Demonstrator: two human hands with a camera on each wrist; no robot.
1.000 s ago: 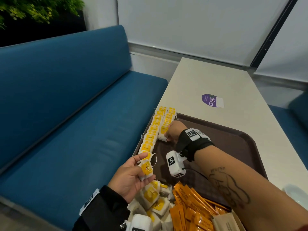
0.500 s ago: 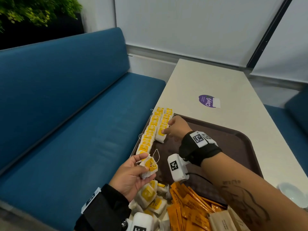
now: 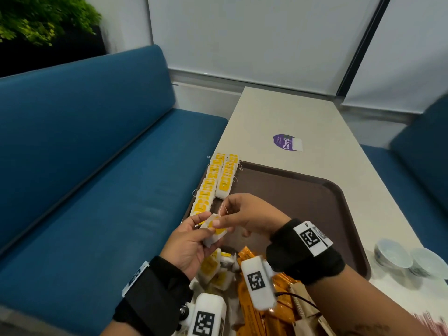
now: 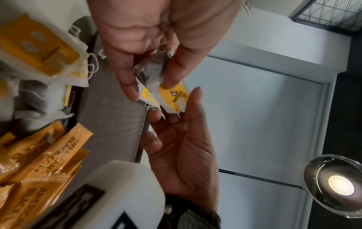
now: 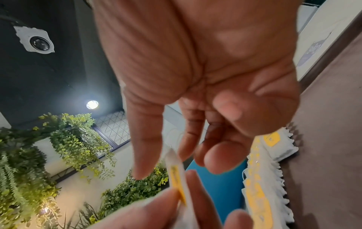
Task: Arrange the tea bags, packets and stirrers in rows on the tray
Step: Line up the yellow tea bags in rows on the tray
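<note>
Hands (image 3: 218,229) blurred around tea bag (image 3: 214,232), grip unclear

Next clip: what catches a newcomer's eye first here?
Both hands meet over the brown tray's near left corner: the left hand holds a yellow-tagged tea bag and the right hand pinches it. Behind them, two rows of tea bags line the tray's left edge.
</note>
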